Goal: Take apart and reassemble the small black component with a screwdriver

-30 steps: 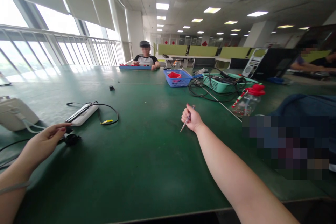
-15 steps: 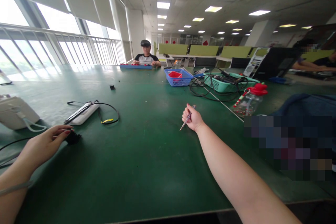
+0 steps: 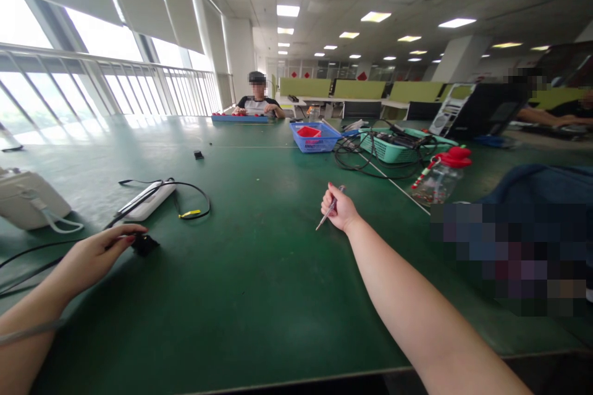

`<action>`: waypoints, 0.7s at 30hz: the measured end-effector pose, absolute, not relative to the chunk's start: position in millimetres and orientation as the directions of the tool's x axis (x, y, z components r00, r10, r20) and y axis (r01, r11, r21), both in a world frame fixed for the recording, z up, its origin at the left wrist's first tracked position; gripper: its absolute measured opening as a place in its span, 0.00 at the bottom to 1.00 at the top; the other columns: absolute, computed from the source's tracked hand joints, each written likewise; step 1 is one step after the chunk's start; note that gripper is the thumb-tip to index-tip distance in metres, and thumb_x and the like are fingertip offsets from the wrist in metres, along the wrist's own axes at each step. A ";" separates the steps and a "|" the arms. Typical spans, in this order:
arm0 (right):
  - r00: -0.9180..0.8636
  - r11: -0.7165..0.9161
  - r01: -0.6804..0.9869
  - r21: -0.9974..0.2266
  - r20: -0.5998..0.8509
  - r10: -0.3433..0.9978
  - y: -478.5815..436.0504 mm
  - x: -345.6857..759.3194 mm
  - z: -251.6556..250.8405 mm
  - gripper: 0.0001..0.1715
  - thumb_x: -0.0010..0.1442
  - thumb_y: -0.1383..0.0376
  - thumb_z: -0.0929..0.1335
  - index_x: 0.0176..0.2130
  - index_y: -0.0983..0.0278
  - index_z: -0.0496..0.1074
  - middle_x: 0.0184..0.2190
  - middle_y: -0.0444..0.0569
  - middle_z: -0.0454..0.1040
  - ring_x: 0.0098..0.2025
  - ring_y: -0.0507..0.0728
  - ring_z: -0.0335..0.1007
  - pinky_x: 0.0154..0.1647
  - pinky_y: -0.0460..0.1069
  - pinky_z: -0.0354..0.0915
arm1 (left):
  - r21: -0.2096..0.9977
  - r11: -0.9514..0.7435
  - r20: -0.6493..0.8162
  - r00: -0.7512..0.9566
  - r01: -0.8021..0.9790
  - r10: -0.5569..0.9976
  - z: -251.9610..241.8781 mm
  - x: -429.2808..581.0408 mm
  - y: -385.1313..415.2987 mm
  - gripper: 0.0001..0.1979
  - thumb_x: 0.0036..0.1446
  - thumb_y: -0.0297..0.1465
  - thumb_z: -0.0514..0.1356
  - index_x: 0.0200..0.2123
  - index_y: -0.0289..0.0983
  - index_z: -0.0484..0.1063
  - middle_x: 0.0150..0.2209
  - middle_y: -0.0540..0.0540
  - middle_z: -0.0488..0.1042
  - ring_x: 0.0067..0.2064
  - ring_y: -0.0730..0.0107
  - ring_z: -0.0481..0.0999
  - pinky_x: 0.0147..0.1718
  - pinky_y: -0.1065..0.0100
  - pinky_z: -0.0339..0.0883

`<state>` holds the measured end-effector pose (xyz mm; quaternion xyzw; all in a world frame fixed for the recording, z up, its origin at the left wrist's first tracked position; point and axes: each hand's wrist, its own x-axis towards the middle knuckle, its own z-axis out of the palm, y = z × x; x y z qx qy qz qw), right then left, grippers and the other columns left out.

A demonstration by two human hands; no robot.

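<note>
My right hand (image 3: pixel 340 208) rests on the green table (image 3: pixel 259 271) near its middle, fingers closed round a thin screwdriver (image 3: pixel 327 212) whose tip points down and left. My left hand (image 3: pixel 95 254) lies at the left with its fingertips on a small black plug (image 3: pixel 144 243) at the end of a black cable (image 3: pixel 41 253), pinching it against the table.
A white power strip (image 3: pixel 147 200) with a looped black cord lies behind the plug, a white case (image 3: pixel 28 200) at far left. A blue basket (image 3: pixel 314 136), a teal basket (image 3: pixel 393 148) of cables and a red-lidded jar (image 3: pixel 438 179) stand at back right. A person sits at the far end.
My left hand has slid the black plug to the right across the table. My right hand has stayed in place with the screwdriver.
</note>
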<state>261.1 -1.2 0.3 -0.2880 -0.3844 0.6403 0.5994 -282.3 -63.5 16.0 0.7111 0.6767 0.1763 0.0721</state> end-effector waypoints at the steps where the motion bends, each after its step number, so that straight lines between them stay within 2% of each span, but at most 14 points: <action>1: -0.114 0.014 -0.545 -0.838 0.091 0.989 -1.2 261.0 0.3 0.29 0.61 0.55 0.67 0.16 0.63 0.55 0.10 0.37 0.52 0.11 0.45 0.41 0.12 0.44 0.42 | 0.348 -0.086 0.147 0.037 0.934 0.988 15.0 -283.1 -62.4 0.25 0.56 0.44 0.49 0.52 0.39 0.69 0.46 0.47 0.78 0.47 0.59 0.76 0.45 0.68 0.66; 4: -0.110 0.015 -0.545 -0.838 0.089 0.990 -1.1 260.8 0.0 0.28 0.61 0.55 0.67 0.16 0.63 0.55 0.10 0.37 0.52 0.11 0.45 0.41 0.12 0.44 0.42 | 0.323 -0.098 0.135 0.057 0.941 0.989 16.3 -279.0 -61.8 0.26 0.56 0.44 0.47 0.52 0.39 0.71 0.46 0.46 0.78 0.46 0.59 0.76 0.47 0.67 0.66; 9: -0.102 0.018 -0.540 -0.841 0.087 0.991 -0.7 260.7 -0.7 0.27 0.60 0.55 0.67 0.17 0.63 0.57 0.10 0.37 0.53 0.11 0.45 0.41 0.12 0.43 0.43 | 0.214 -0.038 0.106 0.016 0.976 0.994 22.0 -269.6 -64.8 0.28 0.56 0.46 0.47 0.55 0.42 0.70 0.44 0.48 0.79 0.38 0.58 0.79 0.40 0.65 0.68; 21: -0.106 0.016 -0.543 -0.840 0.087 0.991 -1.1 260.6 -0.4 0.26 0.60 0.54 0.67 0.18 0.64 0.59 0.11 0.37 0.53 0.11 0.44 0.42 0.12 0.43 0.43 | 0.122 -0.103 0.103 0.091 0.987 0.991 18.9 -272.0 -60.7 0.26 0.59 0.40 0.44 0.55 0.42 0.69 0.49 0.47 0.77 0.47 0.58 0.77 0.46 0.63 0.66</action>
